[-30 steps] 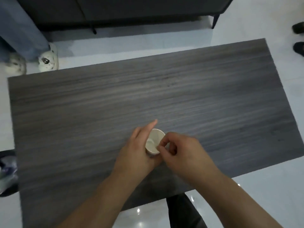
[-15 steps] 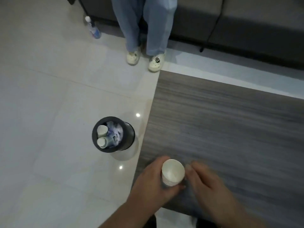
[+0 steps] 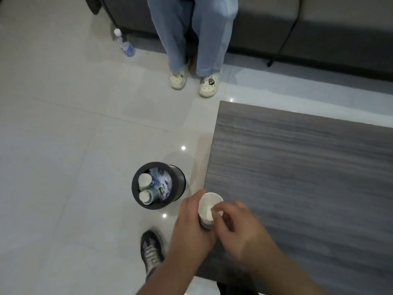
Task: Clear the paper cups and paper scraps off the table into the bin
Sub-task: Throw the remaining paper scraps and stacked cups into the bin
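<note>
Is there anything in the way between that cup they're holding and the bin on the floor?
Nothing visible. The left hand grips the cup at the table edge, with the right hand pinching its rim. The bin stands open on bare floor just left of it, already holding two cups and scraps.

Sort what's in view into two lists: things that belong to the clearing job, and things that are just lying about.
Part of the job:
- paper cup, gripped by the left hand, right hand pinching its rim
- bin on the floor, with two cups and paper scraps inside
- table

Just lying about:
- plastic bottle on the floor
- sofa
</note>
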Tool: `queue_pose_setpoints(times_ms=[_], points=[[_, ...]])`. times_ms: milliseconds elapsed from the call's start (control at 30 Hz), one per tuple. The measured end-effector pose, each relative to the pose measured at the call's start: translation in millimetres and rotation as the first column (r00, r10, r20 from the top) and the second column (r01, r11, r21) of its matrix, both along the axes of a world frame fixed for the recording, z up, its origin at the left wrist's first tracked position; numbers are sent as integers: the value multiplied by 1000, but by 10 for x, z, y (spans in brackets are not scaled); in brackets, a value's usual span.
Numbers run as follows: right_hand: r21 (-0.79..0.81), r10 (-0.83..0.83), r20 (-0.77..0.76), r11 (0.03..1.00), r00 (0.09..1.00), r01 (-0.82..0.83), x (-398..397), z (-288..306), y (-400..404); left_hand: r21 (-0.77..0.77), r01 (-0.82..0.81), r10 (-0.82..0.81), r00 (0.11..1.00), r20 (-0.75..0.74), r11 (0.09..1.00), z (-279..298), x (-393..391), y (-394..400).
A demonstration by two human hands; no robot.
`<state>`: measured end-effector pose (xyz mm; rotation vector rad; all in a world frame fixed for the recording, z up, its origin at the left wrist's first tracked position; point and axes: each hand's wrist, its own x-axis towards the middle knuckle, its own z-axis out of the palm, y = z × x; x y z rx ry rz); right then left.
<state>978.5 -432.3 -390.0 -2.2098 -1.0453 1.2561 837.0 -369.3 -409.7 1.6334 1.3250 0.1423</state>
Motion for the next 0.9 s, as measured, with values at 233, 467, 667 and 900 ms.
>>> queue_pose_setpoints(times_ms=[233,467,667,900], points=[[2,-281,-80,959,956,282,-635,-321,68,-205,-233,223,972,-75,951,-555,-488,135],[-312,-530,-194,831,826,460,-1591,-677,474,-160,-188,146,959,-244,969,-890,-1798,1159],[-393,-582,-215,787,784,476,-2008,-1191,1290,-120,-47,17,972,-234,992,-1341,-1903,1930],[-399,-587,-178,777,789,488,-1820,-2290,1974,-320,-69,-54,931,-361,945,-2418,-1337,2076]])
